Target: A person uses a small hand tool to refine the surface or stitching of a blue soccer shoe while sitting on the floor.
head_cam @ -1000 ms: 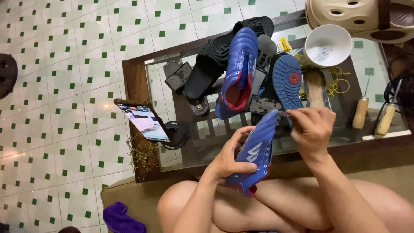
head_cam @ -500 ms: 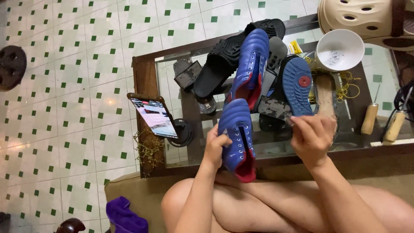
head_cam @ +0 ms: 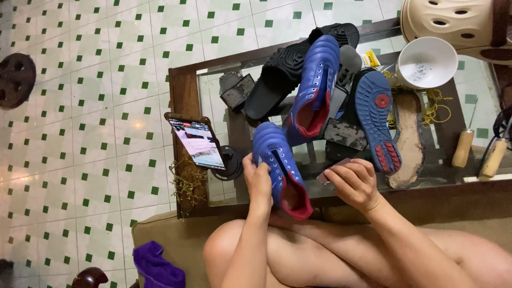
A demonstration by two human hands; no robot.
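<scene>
My left hand (head_cam: pixel 258 178) grips a blue shoe upper (head_cam: pixel 280 165) with a red lining, held over the near edge of the glass table (head_cam: pixel 184 101), toe pointing away from me. My right hand (head_cam: pixel 356 184) pinches a small flat grey-pink piece (head_cam: pixel 326 176) just to the right of that shoe. A second blue shoe (head_cam: pixel 314 88) lies on the table beyond it, next to a blue sole (head_cam: pixel 377 114) with red patches turned tread up.
A phone (head_cam: pixel 196 141) leans on a stand at the table's left. Black slides (head_cam: pixel 288 69), a worn insole (head_cam: pixel 409 141), a white bowl (head_cam: pixel 425 61), wooden-handled tools (head_cam: pixel 463 146) and a beige clog (head_cam: pixel 458 21) crowd the table. A purple cloth (head_cam: pixel 154 264) lies at bottom left.
The shoe in my left hand has turned from sole-up to opening-up and moved left. My right hand has left it and now holds a small piece.
</scene>
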